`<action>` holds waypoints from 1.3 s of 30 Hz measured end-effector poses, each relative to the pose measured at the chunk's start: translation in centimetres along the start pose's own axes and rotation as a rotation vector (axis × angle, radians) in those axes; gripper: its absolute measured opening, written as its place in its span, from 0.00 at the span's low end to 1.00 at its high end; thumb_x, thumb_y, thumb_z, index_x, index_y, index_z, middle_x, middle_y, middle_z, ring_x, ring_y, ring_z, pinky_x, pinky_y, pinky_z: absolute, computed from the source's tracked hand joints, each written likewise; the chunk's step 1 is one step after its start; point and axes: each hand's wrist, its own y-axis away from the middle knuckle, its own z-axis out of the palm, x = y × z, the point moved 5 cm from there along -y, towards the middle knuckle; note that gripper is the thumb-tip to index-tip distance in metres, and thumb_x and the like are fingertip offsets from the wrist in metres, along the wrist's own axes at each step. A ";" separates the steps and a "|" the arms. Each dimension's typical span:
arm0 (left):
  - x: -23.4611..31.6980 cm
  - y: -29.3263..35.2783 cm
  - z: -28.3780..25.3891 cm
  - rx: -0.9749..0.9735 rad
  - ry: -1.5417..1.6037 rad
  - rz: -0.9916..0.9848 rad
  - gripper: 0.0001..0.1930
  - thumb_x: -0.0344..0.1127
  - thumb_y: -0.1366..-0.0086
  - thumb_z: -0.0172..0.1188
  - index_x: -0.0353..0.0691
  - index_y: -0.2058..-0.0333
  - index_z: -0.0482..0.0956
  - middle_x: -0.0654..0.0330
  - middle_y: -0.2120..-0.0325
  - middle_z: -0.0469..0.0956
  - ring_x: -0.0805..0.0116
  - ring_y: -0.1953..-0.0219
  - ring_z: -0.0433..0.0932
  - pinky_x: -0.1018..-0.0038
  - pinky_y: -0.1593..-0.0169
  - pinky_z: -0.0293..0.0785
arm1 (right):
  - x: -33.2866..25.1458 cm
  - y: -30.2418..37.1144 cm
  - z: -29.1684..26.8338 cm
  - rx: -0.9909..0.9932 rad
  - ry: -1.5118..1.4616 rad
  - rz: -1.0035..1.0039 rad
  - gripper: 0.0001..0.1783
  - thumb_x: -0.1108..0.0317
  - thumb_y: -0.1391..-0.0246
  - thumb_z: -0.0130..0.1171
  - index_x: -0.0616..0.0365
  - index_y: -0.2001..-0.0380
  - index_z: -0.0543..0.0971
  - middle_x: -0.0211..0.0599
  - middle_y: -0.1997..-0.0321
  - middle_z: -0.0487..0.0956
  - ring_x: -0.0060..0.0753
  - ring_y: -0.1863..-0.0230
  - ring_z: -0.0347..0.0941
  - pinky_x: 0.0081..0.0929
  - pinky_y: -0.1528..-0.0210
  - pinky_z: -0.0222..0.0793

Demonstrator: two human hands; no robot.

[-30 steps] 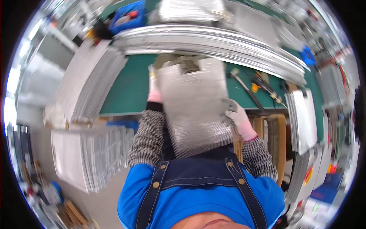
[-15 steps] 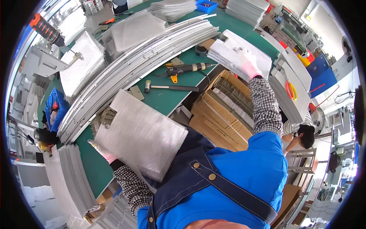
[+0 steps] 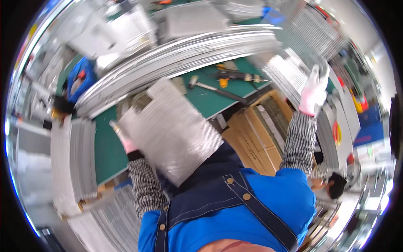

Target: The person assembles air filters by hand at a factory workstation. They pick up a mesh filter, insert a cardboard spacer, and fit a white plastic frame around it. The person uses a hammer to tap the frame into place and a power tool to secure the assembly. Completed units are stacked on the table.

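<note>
My left hand, in a pale glove, is at the left edge of a silvery mesh sheet with a notched corner. Part of the hand is hidden behind that edge, and the sheet slopes from the green table toward my lap. Out to the right, my gloved right hand is raised, its fingers closed at the near edge of another mesh sheet. This one is up in the air, blurred and partly see-through. Below it lies a stack of mesh sheets, just left of my right hand.
On the green table lie a hammer and a power screwdriver. Long metal strips curve across behind them. An open carton stands at the table's near side. Another person is at the lower right.
My right hand has risen off the right-hand stack, lifting a mesh sheet up and away. The left hand stays with its sheet. The whole view has turned and blurred.
</note>
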 end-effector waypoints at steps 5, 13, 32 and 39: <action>7.3 4.5 7.1 -0.242 0.466 -0.263 0.49 0.77 0.35 0.45 0.38 0.32 0.64 0.56 0.38 0.71 0.59 0.39 0.70 0.62 0.33 0.65 | -3.4 15.5 9.4 -0.674 -0.733 0.826 0.20 0.66 0.32 0.55 0.64 0.41 0.73 0.37 0.49 0.80 0.26 0.53 0.77 0.25 0.52 0.76; 5.1 2.6 8.5 -0.480 1.038 -0.423 0.56 0.80 0.45 0.56 0.40 0.30 0.58 0.42 0.42 0.71 0.49 0.46 0.75 0.51 0.44 0.77 | -8.0 29.2 16.7 -1.547 -0.750 0.773 0.22 0.71 0.36 0.56 0.70 0.41 0.72 0.40 0.48 0.80 0.29 0.50 0.77 0.26 0.44 0.72; 14.4 2.1 7.8 -0.672 0.973 -0.065 0.58 0.82 0.45 0.54 0.38 0.31 0.59 0.49 0.50 0.76 0.59 0.52 0.78 0.61 0.49 0.81 | -7.0 29.3 19.0 -1.669 -0.611 0.538 0.57 0.70 0.53 0.74 0.58 0.25 0.52 0.49 0.36 0.73 0.38 0.34 0.69 0.36 0.36 0.67; 22.1 -0.2 1.5 -0.433 0.937 0.227 0.54 0.79 0.43 0.56 0.37 0.33 0.64 0.51 0.49 0.77 0.61 0.50 0.78 0.63 0.48 0.80 | -12.9 34.1 14.1 -1.739 -0.918 0.753 0.45 0.58 0.47 0.72 0.68 0.32 0.63 0.38 0.40 0.76 0.34 0.39 0.71 0.33 0.33 0.62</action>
